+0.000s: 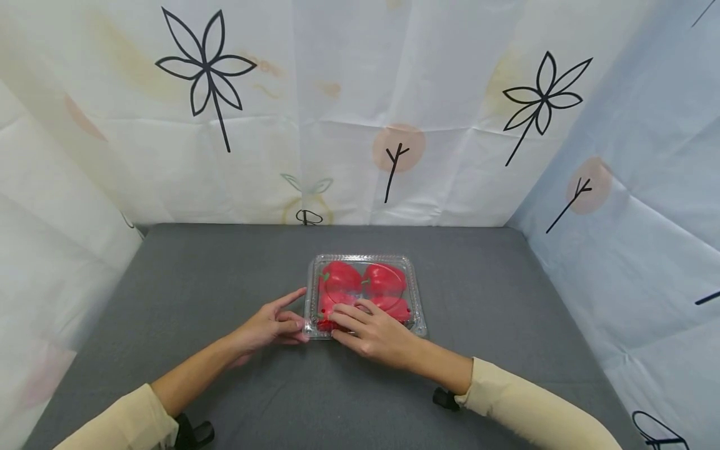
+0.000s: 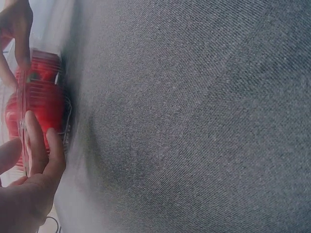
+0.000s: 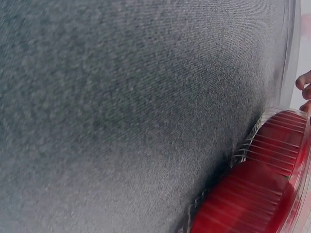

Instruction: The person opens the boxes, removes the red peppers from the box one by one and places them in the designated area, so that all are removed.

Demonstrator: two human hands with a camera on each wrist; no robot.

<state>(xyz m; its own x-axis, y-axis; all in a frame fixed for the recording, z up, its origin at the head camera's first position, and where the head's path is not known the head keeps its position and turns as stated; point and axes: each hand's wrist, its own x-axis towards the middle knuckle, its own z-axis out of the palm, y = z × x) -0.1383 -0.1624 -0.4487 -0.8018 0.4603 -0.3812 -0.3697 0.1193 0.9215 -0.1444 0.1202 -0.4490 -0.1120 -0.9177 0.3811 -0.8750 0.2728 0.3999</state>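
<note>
A clear plastic clamshell container [image 1: 417, 306] stands on the grey table, its lid lying over the base. Inside are several red bell peppers [image 1: 384, 281], with small green stems showing. My left hand [image 1: 269, 328] is at the container's left side, index finger stretched towards the edge. In the left wrist view, its thumb and fingers [image 2: 54, 155] lie on either side of the plastic rim, pinching it. Across the front of the lid rests my right hand [image 1: 374, 334], fingers slightly bent and spread on top, covering part of the front peppers.
Grey cloth covers the table [image 1: 225, 269] around the container. White fabric [image 1: 337, 81] with printed leaves and trees hangs behind it and along both sides. Black wrist straps [image 1: 446, 399] show beside the rolled cream sleeves [image 1: 523, 400].
</note>
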